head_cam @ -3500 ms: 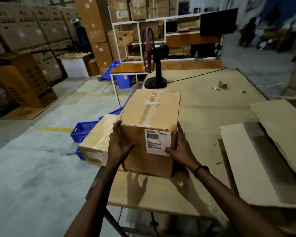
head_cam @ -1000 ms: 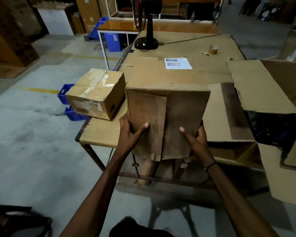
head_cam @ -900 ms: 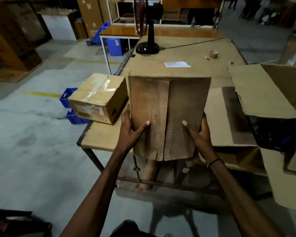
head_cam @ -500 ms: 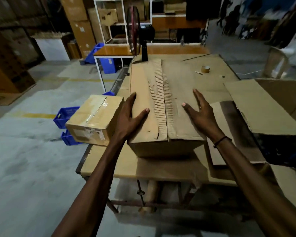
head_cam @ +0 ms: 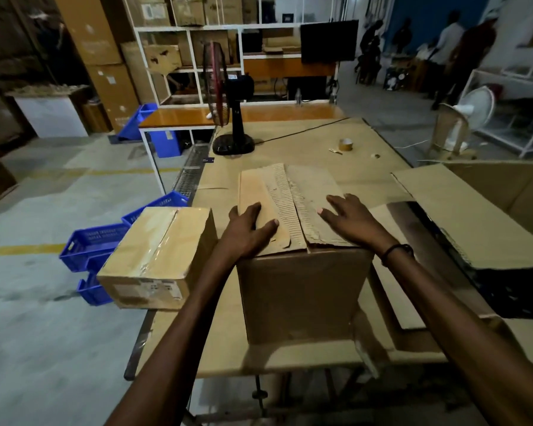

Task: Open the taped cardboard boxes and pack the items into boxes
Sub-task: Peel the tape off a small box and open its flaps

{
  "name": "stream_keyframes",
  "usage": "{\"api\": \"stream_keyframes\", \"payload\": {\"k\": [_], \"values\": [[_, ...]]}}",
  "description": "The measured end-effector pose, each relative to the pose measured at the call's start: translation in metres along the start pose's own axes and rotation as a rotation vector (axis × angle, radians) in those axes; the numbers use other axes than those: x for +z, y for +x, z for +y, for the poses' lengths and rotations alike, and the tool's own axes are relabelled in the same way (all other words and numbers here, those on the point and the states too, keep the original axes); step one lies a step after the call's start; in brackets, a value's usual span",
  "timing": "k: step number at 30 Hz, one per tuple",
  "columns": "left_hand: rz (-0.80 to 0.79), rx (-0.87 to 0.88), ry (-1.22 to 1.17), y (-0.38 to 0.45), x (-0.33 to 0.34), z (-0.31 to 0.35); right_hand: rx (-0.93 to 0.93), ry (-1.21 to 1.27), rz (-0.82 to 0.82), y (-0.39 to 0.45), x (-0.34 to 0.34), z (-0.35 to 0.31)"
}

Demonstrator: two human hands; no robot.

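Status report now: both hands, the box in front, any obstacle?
Left hand and right hand flat on box top, open. Flaps closed, tape torn off. Smaller taped box close at left, apart.

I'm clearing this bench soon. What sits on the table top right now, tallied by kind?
Closed cardboard boxes: 2, the torn-top box under both hands and the taped box overhanging the table's left edge
Open cardboard box: 1, large box at right
Pedestal fan: 1
Tape roll: 1
Total: 5
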State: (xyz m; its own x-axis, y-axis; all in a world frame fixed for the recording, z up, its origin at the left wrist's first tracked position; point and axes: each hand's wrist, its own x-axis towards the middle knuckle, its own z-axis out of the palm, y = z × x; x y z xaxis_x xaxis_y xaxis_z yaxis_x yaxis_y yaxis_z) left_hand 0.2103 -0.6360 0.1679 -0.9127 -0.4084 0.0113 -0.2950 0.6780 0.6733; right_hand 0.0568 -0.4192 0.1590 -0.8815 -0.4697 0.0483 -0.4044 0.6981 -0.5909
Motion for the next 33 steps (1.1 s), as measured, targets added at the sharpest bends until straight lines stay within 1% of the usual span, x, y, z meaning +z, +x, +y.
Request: {"api": "stream_keyframes", "payload": {"k": [3,5,9,14,16,18,20,23,25,26,28,29,31,33], "values": [[-0.027,-0.003,0.035,-0.003,-0.001,0.001,-0.007,-0.016,-0.003,-0.003,0.000,-0.004],[-0.026,0.021,0.091,-0.007,0.001,0.002,-0.047,-0.035,0.016,-0.007,0.000,-0.008],[0.020,0.111,0.238,-0.028,0.015,0.015,-0.222,-0.025,-0.030,-0.023,0.004,-0.016],[0.058,0.203,0.323,-0.039,0.023,0.018,-0.434,0.031,-0.088,-0.028,-0.004,-0.015],[0.087,0.251,0.312,-0.039,0.023,0.019,-0.498,0.037,-0.112,-0.027,-0.010,-0.013],[0.165,0.302,0.271,-0.040,0.023,0.021,-0.576,0.046,-0.134,-0.027,-0.016,-0.015],[0.284,0.375,0.236,-0.046,0.022,0.025,-0.666,0.030,-0.138,-0.029,-0.022,-0.017],[0.486,0.455,0.137,-0.054,0.015,0.030,-0.801,-0.090,-0.030,-0.030,-0.034,-0.019],[0.591,0.466,0.139,-0.057,0.010,0.032,-0.859,-0.136,0.028,-0.031,-0.044,-0.020],[0.622,0.460,0.145,-0.058,0.008,0.032,-0.875,-0.101,0.025,-0.032,-0.046,-0.021],[0.691,0.450,0.172,-0.058,0.005,0.033,-0.878,-0.038,-0.040,-0.037,-0.047,-0.028],[0.736,0.445,0.190,-0.057,0.005,0.034,-0.876,-0.069,-0.081,-0.039,-0.044,-0.031],[0.836,0.440,0.201,-0.057,0.004,0.033,-0.868,-0.212,-0.145,-0.040,-0.036,-0.036],[0.894,0.435,0.186,-0.057,0.003,0.033,-0.857,-0.283,-0.140,-0.038,-0.029,-0.037]]}}
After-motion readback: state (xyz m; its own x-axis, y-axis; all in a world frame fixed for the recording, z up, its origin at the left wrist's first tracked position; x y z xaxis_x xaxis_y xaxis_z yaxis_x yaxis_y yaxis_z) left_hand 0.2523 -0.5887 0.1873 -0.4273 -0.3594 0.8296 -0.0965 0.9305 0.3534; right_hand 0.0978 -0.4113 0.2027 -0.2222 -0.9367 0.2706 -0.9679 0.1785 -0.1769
